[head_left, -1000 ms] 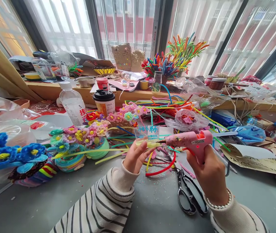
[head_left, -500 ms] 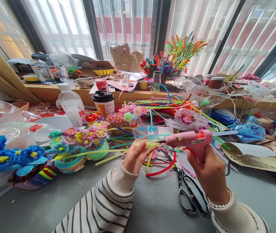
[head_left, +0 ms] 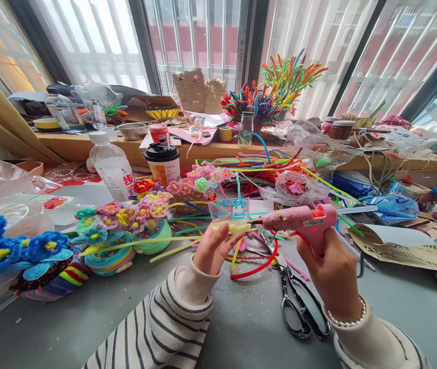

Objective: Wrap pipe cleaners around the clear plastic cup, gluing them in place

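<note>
In my left hand (head_left: 214, 243) is a clear plastic cup (head_left: 229, 209) with blue lettering, the thumb and fingers closed about its lower part. Pale yellow pipe cleaner (head_left: 234, 226) lies along the cup's lower end by my fingers, and yellow strands (head_left: 174, 249) stretch out to the left. My right hand (head_left: 332, 271) grips a pink hot glue gun (head_left: 299, 218) by its handle. The gun's nozzle points left and meets or nearly meets the yellow pipe cleaner. Black-handled scissors (head_left: 301, 307) lie below the gun on the grey table (head_left: 241, 328).
Pots of pipe-cleaner flowers (head_left: 151, 236) and blue flowers (head_left: 30, 251) stand at left. Behind are a water bottle (head_left: 111, 166), a lidded coffee cup (head_left: 162, 164) and piled pipe cleaners (head_left: 249, 164). A red pipe cleaner (head_left: 257, 274) lies before the cup; printed paper (head_left: 403, 251) is at right.
Both hands, the cup and the glue gun keep nearly the same positions. The whole view has shifted very slightly.
</note>
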`<action>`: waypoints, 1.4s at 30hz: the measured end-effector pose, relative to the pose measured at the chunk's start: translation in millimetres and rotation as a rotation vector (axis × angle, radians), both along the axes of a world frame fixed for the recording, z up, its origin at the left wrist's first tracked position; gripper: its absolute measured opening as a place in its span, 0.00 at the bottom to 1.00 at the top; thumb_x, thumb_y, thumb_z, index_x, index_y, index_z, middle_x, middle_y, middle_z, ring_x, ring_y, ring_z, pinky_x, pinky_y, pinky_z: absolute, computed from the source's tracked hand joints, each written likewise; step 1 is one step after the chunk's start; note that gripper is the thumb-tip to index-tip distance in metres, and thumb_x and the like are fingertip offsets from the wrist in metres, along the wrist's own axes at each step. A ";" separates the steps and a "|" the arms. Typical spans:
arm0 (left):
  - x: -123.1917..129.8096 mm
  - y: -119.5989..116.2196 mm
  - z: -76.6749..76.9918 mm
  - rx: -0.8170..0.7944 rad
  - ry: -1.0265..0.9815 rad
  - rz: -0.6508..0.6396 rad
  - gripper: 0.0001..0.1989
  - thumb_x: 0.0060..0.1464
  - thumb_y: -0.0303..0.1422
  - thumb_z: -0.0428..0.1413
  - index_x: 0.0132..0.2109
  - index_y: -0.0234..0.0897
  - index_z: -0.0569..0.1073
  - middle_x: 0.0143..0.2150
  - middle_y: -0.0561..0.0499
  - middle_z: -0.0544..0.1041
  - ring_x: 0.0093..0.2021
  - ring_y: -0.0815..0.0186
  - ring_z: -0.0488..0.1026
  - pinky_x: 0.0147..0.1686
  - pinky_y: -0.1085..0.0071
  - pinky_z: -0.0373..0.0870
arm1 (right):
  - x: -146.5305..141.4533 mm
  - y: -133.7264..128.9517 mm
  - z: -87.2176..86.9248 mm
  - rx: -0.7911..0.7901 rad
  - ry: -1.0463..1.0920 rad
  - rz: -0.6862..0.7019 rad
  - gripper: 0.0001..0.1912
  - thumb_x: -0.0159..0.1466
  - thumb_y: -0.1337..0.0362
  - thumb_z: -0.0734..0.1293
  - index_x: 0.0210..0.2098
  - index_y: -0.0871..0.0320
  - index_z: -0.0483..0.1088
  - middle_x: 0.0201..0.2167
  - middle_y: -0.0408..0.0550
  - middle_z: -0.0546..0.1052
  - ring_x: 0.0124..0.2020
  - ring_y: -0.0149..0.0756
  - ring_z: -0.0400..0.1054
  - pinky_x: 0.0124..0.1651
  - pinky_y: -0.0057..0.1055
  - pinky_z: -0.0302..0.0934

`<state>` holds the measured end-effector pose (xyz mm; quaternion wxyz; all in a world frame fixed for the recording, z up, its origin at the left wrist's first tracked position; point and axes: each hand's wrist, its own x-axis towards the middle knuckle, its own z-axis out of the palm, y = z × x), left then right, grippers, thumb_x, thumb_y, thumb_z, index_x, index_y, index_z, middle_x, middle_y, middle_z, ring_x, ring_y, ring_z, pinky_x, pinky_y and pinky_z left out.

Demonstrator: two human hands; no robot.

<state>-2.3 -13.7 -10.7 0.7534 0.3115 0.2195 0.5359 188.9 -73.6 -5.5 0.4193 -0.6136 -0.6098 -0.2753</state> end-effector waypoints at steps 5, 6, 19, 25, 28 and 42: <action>0.1 1.1 -0.6 0.002 0.009 -0.002 0.15 0.39 0.37 0.62 0.35 0.36 0.70 0.37 0.50 0.77 0.45 0.59 0.72 0.50 0.60 0.63 | -0.3 -0.7 1.3 0.020 -0.019 0.001 0.14 0.60 0.56 0.59 0.34 0.62 0.64 0.13 0.37 0.62 0.12 0.27 0.55 0.17 0.24 0.52; 0.2 1.2 -0.3 -0.001 0.010 0.002 0.15 0.38 0.37 0.62 0.35 0.36 0.70 0.37 0.50 0.77 0.44 0.59 0.73 0.50 0.60 0.63 | -0.3 -0.7 1.3 0.024 -0.023 0.005 0.14 0.60 0.57 0.59 0.33 0.63 0.64 0.13 0.38 0.62 0.12 0.28 0.56 0.17 0.24 0.52; -0.7 2.1 -2.1 -0.001 0.005 -0.011 0.14 0.39 0.38 0.62 0.34 0.37 0.70 0.38 0.50 0.77 0.45 0.60 0.72 0.50 0.60 0.63 | -0.1 0.4 1.1 0.005 0.011 -0.007 0.12 0.60 0.56 0.58 0.30 0.59 0.63 0.14 0.38 0.63 0.13 0.29 0.56 0.17 0.26 0.52; -0.1 1.4 1.9 -0.038 0.003 0.005 0.17 0.35 0.37 0.63 0.34 0.36 0.70 0.37 0.50 0.77 0.43 0.59 0.73 0.49 0.60 0.64 | 0.9 0.3 -1.8 -0.007 0.031 0.009 0.11 0.60 0.58 0.58 0.32 0.59 0.63 0.15 0.39 0.64 0.14 0.29 0.57 0.18 0.26 0.53; -0.6 1.0 2.6 -0.035 -0.005 0.000 0.16 0.36 0.37 0.63 0.33 0.36 0.71 0.37 0.50 0.77 0.43 0.60 0.73 0.48 0.62 0.65 | 1.5 1.1 -3.5 0.001 0.032 0.017 0.11 0.60 0.58 0.58 0.32 0.60 0.63 0.15 0.39 0.64 0.14 0.29 0.57 0.17 0.26 0.53; -1.6 3.1 -1.1 -0.052 -0.025 0.003 0.16 0.35 0.38 0.63 0.33 0.37 0.70 0.36 0.50 0.78 0.42 0.61 0.73 0.48 0.61 0.64 | 2.5 1.4 -3.3 0.002 0.016 -0.004 0.10 0.60 0.59 0.57 0.31 0.60 0.62 0.16 0.40 0.64 0.13 0.28 0.56 0.17 0.25 0.53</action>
